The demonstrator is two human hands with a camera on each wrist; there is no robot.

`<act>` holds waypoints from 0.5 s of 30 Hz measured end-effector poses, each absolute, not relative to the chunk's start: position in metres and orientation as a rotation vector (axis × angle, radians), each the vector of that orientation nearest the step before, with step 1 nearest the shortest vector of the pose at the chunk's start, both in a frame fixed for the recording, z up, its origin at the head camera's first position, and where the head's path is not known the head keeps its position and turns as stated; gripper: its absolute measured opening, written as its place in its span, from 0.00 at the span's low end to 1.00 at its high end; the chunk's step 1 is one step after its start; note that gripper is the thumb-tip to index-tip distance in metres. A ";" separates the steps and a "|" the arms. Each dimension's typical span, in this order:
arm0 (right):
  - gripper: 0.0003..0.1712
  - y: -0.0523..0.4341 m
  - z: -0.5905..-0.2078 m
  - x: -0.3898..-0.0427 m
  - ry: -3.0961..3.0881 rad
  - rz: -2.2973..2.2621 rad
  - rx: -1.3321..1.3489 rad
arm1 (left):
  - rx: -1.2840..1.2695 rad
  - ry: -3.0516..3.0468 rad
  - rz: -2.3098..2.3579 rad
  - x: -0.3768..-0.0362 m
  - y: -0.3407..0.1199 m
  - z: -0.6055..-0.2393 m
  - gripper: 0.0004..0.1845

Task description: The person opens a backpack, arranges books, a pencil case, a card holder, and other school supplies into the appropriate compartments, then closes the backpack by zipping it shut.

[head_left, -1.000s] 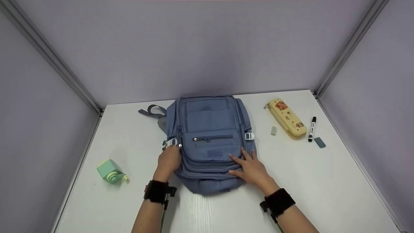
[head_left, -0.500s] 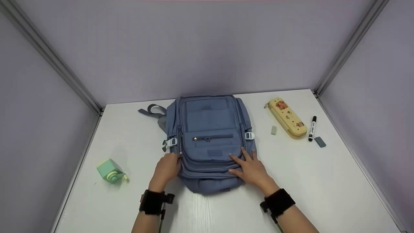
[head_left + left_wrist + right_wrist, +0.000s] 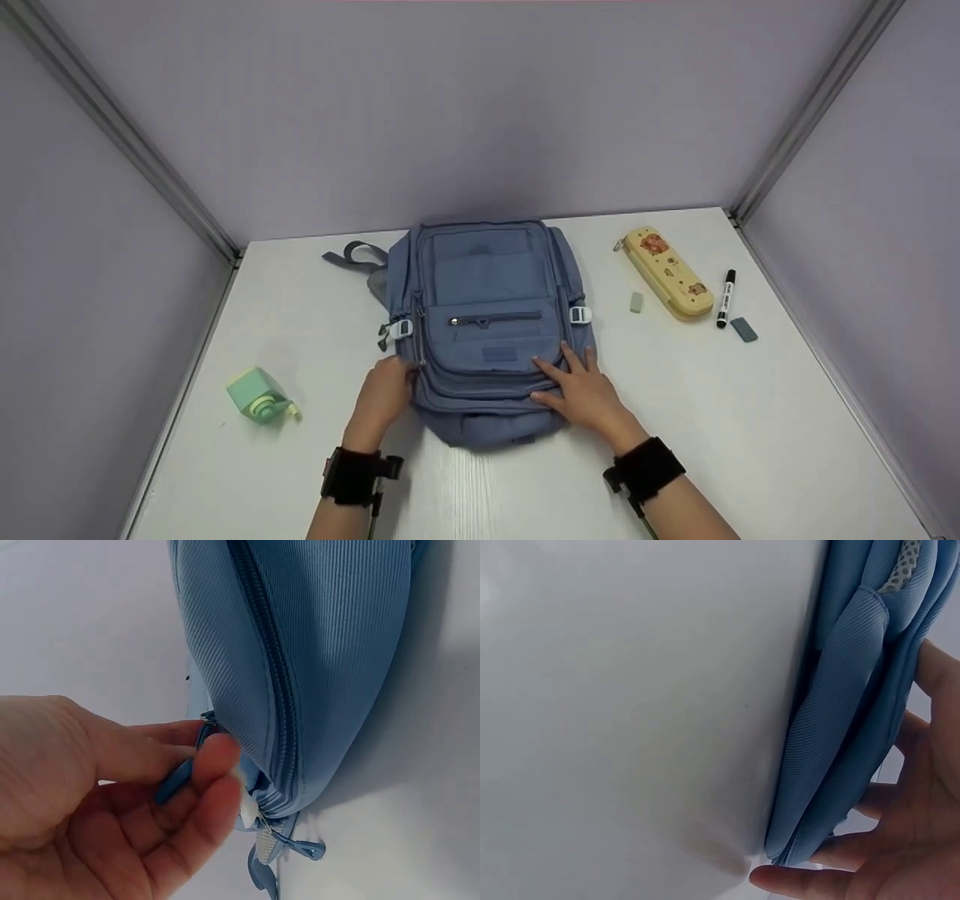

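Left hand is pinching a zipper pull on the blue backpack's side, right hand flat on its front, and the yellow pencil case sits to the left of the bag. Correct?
Not quite. The head view shows the yellow pencil case to the right of the blue backpack. The left hand does pinch the zipper pull, and the right hand rests flat on the front.

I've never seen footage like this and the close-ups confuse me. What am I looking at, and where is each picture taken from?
No machine here: a person works with bare hands and wears three cameras. The head view looks down on a white table with a blue backpack, a yellow pencil case, a marker, two erasers and a green tape dispenser. The two close-ups come from the wrist cameras. The left hand pinches a zipper pull on the backpack's side; the right hand lies flat on its front, fingers straight.
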State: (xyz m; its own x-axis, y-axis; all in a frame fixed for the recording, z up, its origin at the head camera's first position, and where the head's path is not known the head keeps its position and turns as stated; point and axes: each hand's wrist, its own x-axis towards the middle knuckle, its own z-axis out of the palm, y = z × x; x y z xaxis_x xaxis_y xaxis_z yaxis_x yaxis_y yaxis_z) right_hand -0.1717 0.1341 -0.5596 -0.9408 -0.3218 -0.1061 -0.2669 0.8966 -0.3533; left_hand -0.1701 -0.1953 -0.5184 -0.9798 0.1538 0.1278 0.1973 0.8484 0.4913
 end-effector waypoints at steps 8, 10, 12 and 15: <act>0.38 0.135 -0.560 -0.172 2.899 -0.525 -0.450 | -0.254 -2.933 -0.823 -0.173 -0.189 -0.525 0.05; 0.38 0.135 -0.560 -0.172 2.896 -0.523 -0.447 | -0.262 -2.912 -0.797 -0.174 -0.188 -0.526 0.04; 0.38 0.135 -0.560 -0.172 2.892 -0.511 -0.444 | -0.263 -2.901 -0.765 -0.173 -0.187 -0.526 0.03; 0.38 0.134 -0.559 -0.172 2.888 -0.483 -0.431 | -0.260 -2.897 -0.729 -0.172 -0.186 -0.526 0.04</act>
State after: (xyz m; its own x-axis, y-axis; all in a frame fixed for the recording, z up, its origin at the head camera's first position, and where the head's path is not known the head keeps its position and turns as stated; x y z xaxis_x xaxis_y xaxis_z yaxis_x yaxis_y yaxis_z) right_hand -0.1718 0.1339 -0.5588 -0.9415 -0.3113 -0.1291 -0.2524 0.9051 -0.3422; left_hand -0.1719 -0.1864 -0.5255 -0.9748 0.1319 0.1800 0.2014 0.8674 0.4551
